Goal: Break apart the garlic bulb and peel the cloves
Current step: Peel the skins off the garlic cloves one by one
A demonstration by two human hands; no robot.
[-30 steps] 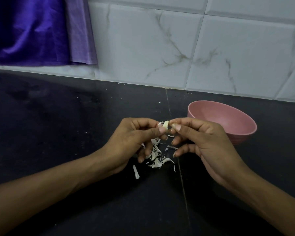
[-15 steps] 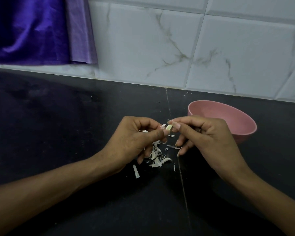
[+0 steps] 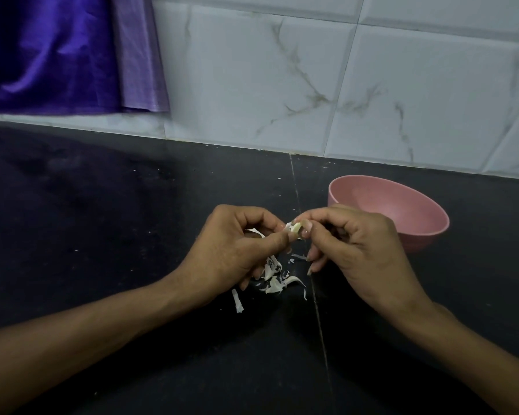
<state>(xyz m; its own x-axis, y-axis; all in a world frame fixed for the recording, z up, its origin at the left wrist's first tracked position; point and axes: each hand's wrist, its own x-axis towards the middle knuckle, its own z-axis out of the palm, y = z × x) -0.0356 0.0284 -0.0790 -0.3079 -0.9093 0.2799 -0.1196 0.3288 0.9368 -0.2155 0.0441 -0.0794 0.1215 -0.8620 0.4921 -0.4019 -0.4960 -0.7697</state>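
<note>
A small pale garlic clove (image 3: 295,228) with a bit of white skin on it is pinched between both hands above the black counter. My left hand (image 3: 234,247) holds it between thumb and curled fingers. My right hand (image 3: 354,244) pinches its other end with thumb and forefinger, the remaining fingers curled below. A small heap of white garlic peels (image 3: 271,277) lies on the counter under the hands, with one stray strip (image 3: 238,301) nearer to me. No whole bulb is visible.
A pink bowl (image 3: 414,211) stands just right of and behind my right hand; its contents are hidden. The black counter (image 3: 102,223) runs back to a white marble-tiled wall (image 3: 312,85). Purple cloth (image 3: 51,52) hangs at the upper left.
Both hands stay together on the clove. My right hand's lower fingers have curled in a little and the fingertips shifted slightly on the clove.
</note>
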